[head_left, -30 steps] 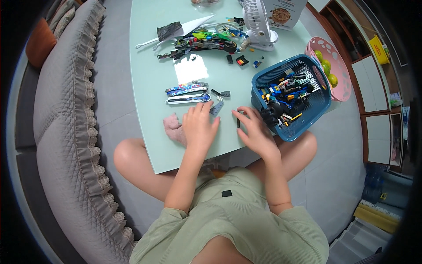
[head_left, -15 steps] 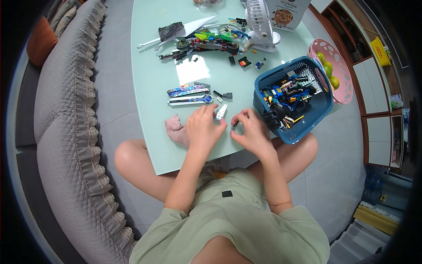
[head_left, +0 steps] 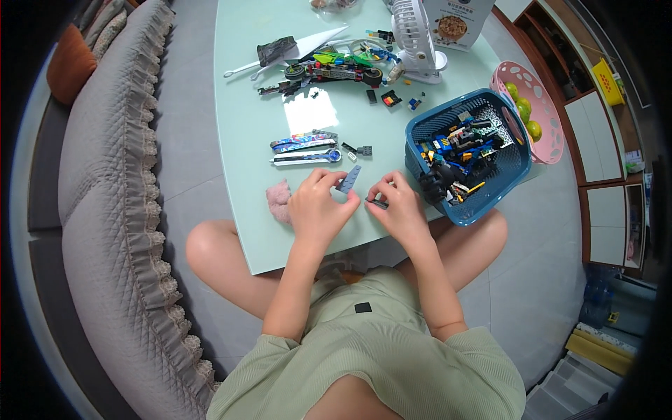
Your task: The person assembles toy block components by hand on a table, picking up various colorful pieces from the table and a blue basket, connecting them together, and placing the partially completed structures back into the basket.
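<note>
Between the fingers of my left hand (head_left: 318, 205) is a grey wedge-shaped building-block plate (head_left: 348, 180), tilted up above the table. My right hand (head_left: 400, 207), a short way to its right, pinches a small dark building-block piece (head_left: 378, 204). The two pieces are apart. Beyond my hands lie a white and blue strip piece (head_left: 306, 158), a patterned blue strip (head_left: 303, 143) and a dark grey brick (head_left: 364, 150). A crumpled pink cloth (head_left: 278, 201) rests beside my left wrist.
At the right stands a blue basket (head_left: 467, 216) of loose bricks, with a pink bowl (head_left: 548, 105) of green fruit behind it. Farther back on the glass table (head_left: 245, 231) are a brick-built motorcycle (head_left: 332, 71), a white fan (head_left: 413, 42) and a printed box (head_left: 458, 21).
The plate in my left hand has turned, its face going from bright white to grey. The dark piece in my right hand now lies flatter.
</note>
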Motion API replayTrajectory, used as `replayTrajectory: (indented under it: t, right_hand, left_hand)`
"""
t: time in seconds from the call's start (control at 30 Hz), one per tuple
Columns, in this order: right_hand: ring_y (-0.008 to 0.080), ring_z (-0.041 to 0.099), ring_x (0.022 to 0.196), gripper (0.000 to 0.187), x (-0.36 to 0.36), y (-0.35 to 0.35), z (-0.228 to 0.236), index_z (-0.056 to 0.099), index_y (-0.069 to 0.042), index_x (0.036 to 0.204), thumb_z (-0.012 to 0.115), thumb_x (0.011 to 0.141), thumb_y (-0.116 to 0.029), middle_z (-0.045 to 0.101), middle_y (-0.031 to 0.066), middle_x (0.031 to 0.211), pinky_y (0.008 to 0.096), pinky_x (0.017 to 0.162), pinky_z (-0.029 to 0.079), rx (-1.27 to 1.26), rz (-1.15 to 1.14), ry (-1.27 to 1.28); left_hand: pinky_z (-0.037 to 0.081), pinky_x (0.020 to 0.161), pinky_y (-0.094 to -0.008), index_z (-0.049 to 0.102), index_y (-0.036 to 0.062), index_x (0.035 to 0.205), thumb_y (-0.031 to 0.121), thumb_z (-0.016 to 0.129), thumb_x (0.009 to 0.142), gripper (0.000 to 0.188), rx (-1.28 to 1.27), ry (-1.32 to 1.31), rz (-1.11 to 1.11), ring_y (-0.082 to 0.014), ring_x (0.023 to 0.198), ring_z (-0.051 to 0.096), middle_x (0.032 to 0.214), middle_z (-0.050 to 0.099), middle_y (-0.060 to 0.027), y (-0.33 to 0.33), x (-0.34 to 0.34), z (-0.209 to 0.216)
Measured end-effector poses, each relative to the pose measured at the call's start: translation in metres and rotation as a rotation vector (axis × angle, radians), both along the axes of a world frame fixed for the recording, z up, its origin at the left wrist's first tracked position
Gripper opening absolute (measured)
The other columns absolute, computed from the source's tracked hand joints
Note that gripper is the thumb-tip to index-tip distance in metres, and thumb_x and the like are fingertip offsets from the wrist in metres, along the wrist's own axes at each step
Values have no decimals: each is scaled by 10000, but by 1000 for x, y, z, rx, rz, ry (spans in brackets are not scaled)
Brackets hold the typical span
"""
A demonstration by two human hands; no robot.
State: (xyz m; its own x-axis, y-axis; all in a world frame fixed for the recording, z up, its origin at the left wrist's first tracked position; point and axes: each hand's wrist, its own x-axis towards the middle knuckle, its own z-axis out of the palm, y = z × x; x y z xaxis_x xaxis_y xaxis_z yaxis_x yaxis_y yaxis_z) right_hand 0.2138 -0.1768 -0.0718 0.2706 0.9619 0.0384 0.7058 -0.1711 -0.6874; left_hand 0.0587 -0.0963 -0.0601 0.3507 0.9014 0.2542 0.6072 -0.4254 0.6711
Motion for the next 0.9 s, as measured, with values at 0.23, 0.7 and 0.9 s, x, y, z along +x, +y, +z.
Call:
replayTrajectory:
  t: [0.23,0.7,0.9]
  right_hand:
    - [256,673,758,81,-20,-13,35,701,-113,884,736,810,-111,668,46,863,384,655,533,205,106,45]
    - [236,651,821,210,33,-63,101,757,-36,886,788,698,54,720,83,860,333,741,504,590,-301,-126]
    - [238,640,850,220,80,-87,99,770,-87,928,775,729,6,711,51,878,345,736,515,520,-484,-261]
  left_hand:
    - [455,565,-268,766,121,939,137,749,685,255,74,3,27,-115,608,540,832,654,13,-4,-13,36]
    - [477,610,-335,740,124,949,152,760,670,281,172,-152,-183,-184,684,609,833,637,-3,-31,46,92]
    - [477,606,-355,734,115,959,164,755,683,281,282,-131,-376,-213,755,624,865,628,-16,-56,104,99]
